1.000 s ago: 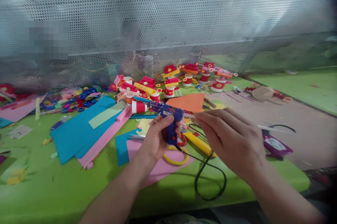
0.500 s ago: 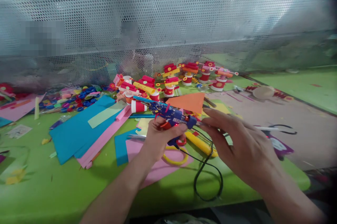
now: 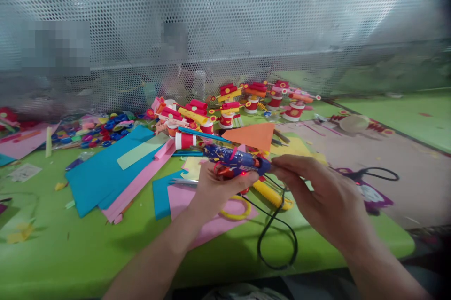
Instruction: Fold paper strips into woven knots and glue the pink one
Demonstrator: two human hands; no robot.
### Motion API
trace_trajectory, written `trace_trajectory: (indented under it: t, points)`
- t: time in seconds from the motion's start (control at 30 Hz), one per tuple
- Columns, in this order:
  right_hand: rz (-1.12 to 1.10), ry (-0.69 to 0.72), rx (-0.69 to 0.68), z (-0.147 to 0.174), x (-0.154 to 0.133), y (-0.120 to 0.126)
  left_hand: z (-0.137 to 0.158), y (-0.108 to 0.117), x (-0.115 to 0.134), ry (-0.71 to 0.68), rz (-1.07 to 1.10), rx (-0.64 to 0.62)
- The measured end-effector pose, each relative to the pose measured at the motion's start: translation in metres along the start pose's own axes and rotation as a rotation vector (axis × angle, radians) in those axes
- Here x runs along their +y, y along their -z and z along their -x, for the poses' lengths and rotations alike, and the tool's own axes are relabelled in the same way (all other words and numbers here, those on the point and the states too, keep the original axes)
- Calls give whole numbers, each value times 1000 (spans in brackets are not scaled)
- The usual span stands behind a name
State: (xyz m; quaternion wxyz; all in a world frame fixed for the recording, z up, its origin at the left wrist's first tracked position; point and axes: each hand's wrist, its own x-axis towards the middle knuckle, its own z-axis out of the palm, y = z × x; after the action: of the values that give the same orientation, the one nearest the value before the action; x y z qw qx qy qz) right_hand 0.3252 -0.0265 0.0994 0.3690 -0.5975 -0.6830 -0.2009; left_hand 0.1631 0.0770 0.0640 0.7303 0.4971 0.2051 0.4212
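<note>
A blue hot glue gun with a small red light lies in my left hand, whose fingers wrap its grip. Its nose points left, toward a red and white paper cup. At the gun's rear end, the fingertips of my right hand are pinched together. They press at the opening there, and the glue stick between them is hidden from view. From the gun a black cord loops down over the table. Below it lie yellow-handled scissors on pink sheets, and a yellow cutter.
Several red, yellow and pink cup models stand along the perforated metal screen. Blue foam sheets and a pink strip lie at left, near a pile of colourful caps. An orange sheet lies behind the gun.
The white glue stick that stuck out to the right behind my right hand no longer shows. My right fingers now sit close against the gun's rear. My left hand keeps its hold.
</note>
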Motion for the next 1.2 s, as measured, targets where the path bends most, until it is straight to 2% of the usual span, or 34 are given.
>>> trace_trajectory:
  t: [0.13, 0.23, 0.3, 0.47, 0.63, 0.73, 0.9, 1.2]
  points:
    - [-286, -190, -120, 4, 6, -3, 1, 3, -1, -63, -53, -40]
    - [-428, -236, -127, 4, 10, -4, 0, 5, -2, -58, -56, -37]
    - [-398, -215, -102, 2, 11, -2, -1, 5, -3, -37, -45, -41]
    - [-161, -111, -70, -2, 5, 6, -1, 1, -2, -2, 17, -70]
    - [-40, -18, -89, -2, 5, 11, -1, -2, 1, 15, 41, -48]
    - [-70, 53, -128, -4, 7, 14, 0, -3, 2, 19, 78, -63]
    - [-160, 142, -120, -10, 10, 17, 0, -6, 6, 66, 179, -67]
    - [-188, 165, -131, -14, 9, 17, -1, -7, 7, 78, 158, -69]
